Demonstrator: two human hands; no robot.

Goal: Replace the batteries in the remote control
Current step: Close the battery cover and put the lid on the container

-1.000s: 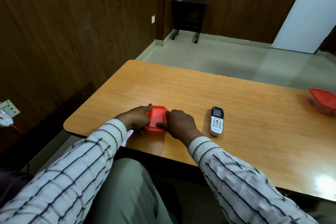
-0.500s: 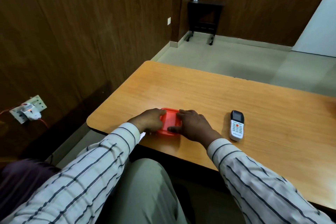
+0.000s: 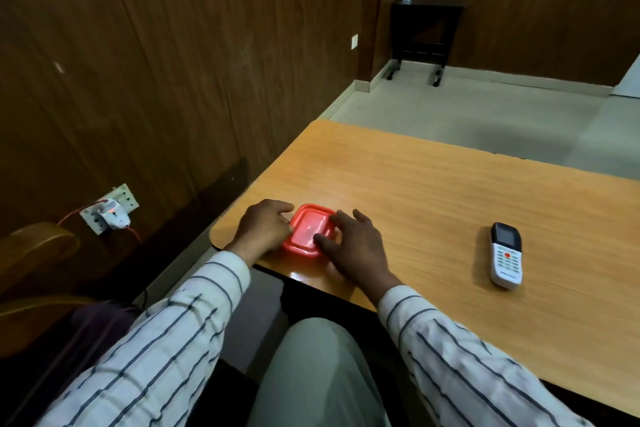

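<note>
Leftmost, off the table past the left hand [image 3: 263,227], a socket [image 3: 110,213] on the wall panel carries a plugged-in adapter with a red lead, well clear of the work. That left hand is curled against the left edge of the box [image 3: 310,230], a small red tub with its lid on; whether the fingers hook the rim cannot be told. Across the lid, the right hand [image 3: 353,246] lies spread and loose, fingertips on the lid's right side and thumb pressing its near edge, gripping nothing firmly. Both hands sit at the table's [image 3: 433,191] near-left corner, so the box is close to the edge and could slide off if the lid pops suddenly.

Well to the right of the right hand, apart from everything, the remote [image 3: 506,255] lies flat, keys up, screen end away from the person. It is probably light, stiff plastic, smooth enough to slip on the glossy top, and not very fragile, though the battery cover on its hidden underside likely has a thin catch. Best to take it by the long sides, turn it over, and push the cover with a thumb. Nothing lies between the right hand and it. What the box holds cannot be seen.
</note>
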